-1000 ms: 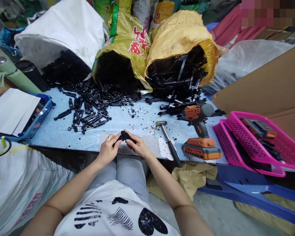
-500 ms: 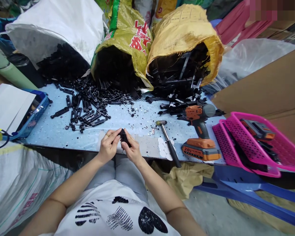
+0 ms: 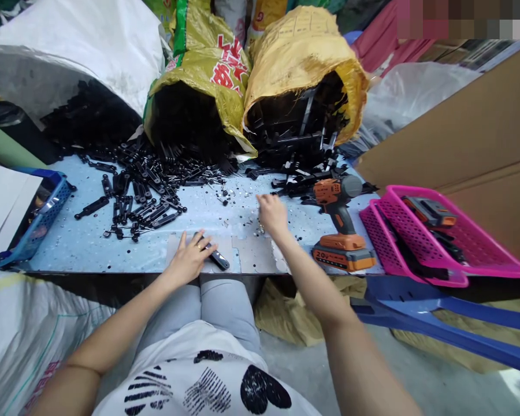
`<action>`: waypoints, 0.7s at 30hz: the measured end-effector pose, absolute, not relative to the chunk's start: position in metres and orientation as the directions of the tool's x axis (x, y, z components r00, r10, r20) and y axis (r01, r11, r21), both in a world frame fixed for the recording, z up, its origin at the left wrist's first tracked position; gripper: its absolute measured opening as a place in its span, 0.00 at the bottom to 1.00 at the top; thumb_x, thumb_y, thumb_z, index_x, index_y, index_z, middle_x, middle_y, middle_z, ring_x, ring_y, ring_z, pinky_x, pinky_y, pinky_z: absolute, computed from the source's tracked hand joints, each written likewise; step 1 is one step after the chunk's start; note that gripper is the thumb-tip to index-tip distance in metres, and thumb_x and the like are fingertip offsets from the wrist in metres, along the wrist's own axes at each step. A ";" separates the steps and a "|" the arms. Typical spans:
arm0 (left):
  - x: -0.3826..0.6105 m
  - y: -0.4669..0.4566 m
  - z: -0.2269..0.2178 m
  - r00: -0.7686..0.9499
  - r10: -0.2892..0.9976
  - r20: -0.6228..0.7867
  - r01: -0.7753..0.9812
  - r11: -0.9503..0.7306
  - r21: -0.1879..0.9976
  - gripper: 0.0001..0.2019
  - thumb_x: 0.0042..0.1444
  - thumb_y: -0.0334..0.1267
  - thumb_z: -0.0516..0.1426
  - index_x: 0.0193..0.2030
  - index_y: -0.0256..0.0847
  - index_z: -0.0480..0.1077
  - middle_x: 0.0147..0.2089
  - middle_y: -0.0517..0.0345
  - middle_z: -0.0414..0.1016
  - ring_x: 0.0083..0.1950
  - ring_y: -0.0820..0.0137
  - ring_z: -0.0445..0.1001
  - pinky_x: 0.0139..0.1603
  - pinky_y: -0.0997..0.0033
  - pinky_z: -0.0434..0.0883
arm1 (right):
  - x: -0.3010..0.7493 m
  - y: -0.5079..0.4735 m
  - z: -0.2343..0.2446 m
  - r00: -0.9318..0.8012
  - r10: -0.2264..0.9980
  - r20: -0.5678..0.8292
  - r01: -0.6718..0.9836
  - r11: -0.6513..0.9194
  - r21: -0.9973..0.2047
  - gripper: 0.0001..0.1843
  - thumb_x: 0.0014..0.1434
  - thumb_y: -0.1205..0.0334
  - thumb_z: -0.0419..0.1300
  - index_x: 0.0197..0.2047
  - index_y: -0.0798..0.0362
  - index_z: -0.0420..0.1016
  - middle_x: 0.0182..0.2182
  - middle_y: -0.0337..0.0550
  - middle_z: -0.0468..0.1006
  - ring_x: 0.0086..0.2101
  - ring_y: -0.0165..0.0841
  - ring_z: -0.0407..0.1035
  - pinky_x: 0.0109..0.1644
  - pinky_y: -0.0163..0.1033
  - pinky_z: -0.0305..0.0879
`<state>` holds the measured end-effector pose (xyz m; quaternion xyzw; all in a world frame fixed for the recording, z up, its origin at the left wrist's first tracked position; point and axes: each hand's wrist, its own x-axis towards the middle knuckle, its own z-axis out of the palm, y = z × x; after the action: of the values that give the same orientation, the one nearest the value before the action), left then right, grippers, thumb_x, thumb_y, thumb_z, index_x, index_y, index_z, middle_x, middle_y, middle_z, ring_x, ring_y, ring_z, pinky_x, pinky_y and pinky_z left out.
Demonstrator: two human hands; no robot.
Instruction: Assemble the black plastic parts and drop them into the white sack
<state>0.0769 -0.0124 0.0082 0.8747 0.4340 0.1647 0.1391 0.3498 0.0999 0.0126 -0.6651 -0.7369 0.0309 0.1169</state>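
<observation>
My left hand (image 3: 189, 257) lies over a long black plastic part (image 3: 219, 259) at the table's front edge. Its fingers are a little spread and hold the part against a pale flat board (image 3: 251, 254). The part's rounded near end sticks out past the fingertips. Further right and forward, my right hand (image 3: 273, 214) is low over the table beside small shiny metal bits (image 3: 256, 227). Its fingers are bent and drawn together, and what they hold, if anything, is hidden. No hammer shows; my right hand and forearm cover the place where it lay.
Black parts (image 3: 145, 190) are heaped before a white sack (image 3: 82, 40), a green-yellow sack (image 3: 199, 75) and a yellow sack (image 3: 303, 52). An orange cordless drill (image 3: 338, 222) stands right of my forearm, beside pink baskets (image 3: 416, 271). A blue basket (image 3: 47, 222) is at left.
Both hands were together around a black part. Now the part is down on the board under my left hand, and my right hand has moved right and forward to where the hammer lay.
</observation>
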 end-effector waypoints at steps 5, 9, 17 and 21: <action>0.081 0.004 0.021 0.630 0.775 0.052 0.754 -0.627 0.197 0.21 0.57 0.22 0.48 0.55 0.39 0.67 0.42 0.46 0.73 0.46 0.61 0.70 0.52 0.55 0.63 | 0.404 0.166 0.027 -0.059 0.997 0.049 0.994 0.063 -0.088 0.13 0.62 0.74 0.48 0.42 0.67 0.73 0.41 0.59 0.72 0.38 0.31 0.66 0.38 0.34 0.58; 0.077 0.003 0.019 0.475 0.879 0.042 0.818 -0.459 0.346 0.18 0.60 0.33 0.52 0.57 0.37 0.65 0.47 0.41 0.71 0.51 0.57 0.68 0.51 0.55 0.64 | 0.394 0.148 0.047 -0.167 0.963 0.214 0.957 0.210 -0.201 0.11 0.59 0.65 0.54 0.43 0.62 0.71 0.42 0.50 0.73 0.38 0.30 0.68 0.39 0.33 0.60; 0.080 0.017 0.029 -0.113 0.982 -0.150 -0.143 0.133 0.981 0.22 0.55 0.50 0.56 0.51 0.39 0.68 0.41 0.51 0.73 0.39 0.68 0.74 0.39 0.68 0.71 | 0.298 0.012 0.061 -0.318 0.850 0.420 0.523 0.527 -0.670 0.10 0.61 0.55 0.57 0.43 0.50 0.66 0.36 0.43 0.75 0.36 0.33 0.71 0.38 0.39 0.67; 0.097 0.007 0.033 -0.147 0.983 -0.108 -0.004 0.109 0.994 0.16 0.57 0.47 0.55 0.42 0.36 0.71 0.35 0.53 0.73 0.38 0.67 0.73 0.39 0.69 0.71 | 0.289 -0.002 0.062 -0.567 0.820 0.081 0.766 0.561 -0.313 0.14 0.61 0.54 0.57 0.46 0.53 0.68 0.40 0.49 0.77 0.42 0.39 0.69 0.44 0.41 0.60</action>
<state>0.0972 0.0068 0.0331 0.4347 0.5630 0.5064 0.4873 0.2892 -0.0017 0.0621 -0.4524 -0.8766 0.1223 0.1095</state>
